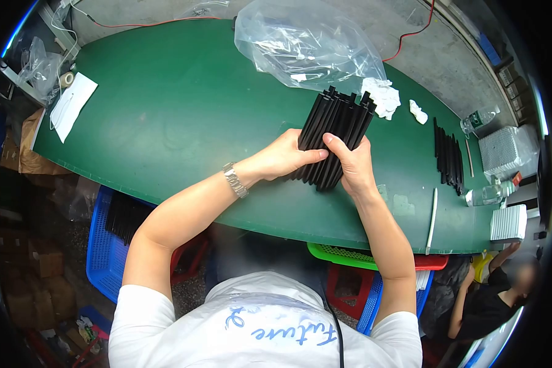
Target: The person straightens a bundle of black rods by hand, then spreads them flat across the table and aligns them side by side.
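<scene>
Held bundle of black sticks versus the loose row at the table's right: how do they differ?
The held bundle is clasped between the left hand and right hand; the loose row lies on the green table, untouched. The held bundle is packed thick; the loose row is spread flatter. Both are slim black sticks with uneven ends.

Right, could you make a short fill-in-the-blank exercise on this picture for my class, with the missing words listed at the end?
1. The left hand and right hand both hold a bundle of sticks, coloured ____.
2. The tabletop is ____ in colour.
3. A silvery metal wristband is worn on the person's ____ wrist.
4. In the picture, the loose row of similar sticks lies to the ____ of the held bundle.

Missing words: black; green; left; right.
</scene>
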Motion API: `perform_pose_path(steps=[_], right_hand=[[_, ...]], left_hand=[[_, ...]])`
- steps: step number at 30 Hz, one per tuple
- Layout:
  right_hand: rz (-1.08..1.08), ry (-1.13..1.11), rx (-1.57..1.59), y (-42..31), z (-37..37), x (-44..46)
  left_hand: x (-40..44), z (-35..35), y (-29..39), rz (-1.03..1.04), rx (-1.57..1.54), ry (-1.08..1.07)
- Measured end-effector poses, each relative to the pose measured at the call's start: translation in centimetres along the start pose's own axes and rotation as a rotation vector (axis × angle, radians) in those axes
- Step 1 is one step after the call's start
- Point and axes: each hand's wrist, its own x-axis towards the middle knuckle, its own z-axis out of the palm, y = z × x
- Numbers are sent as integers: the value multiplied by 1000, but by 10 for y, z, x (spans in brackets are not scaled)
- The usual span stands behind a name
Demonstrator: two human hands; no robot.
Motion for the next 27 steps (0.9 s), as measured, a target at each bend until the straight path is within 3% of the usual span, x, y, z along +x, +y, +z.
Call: perform_pose_path(steps=[13, 19, 25, 27], right_hand=[[-109, 204, 156, -15, 1, 11], [-138, 147, 157, -10, -3, 7], [-318, 108, -6, -14, 4, -6], [-370, 42, -86, -11, 4, -13]], left_hand=[[3, 5, 0, -26, 33, 24], [2, 4, 2, -33, 36, 55], [-9, 8, 22, -31, 184, 33], [-8, 6, 17, 128, 243, 60]])
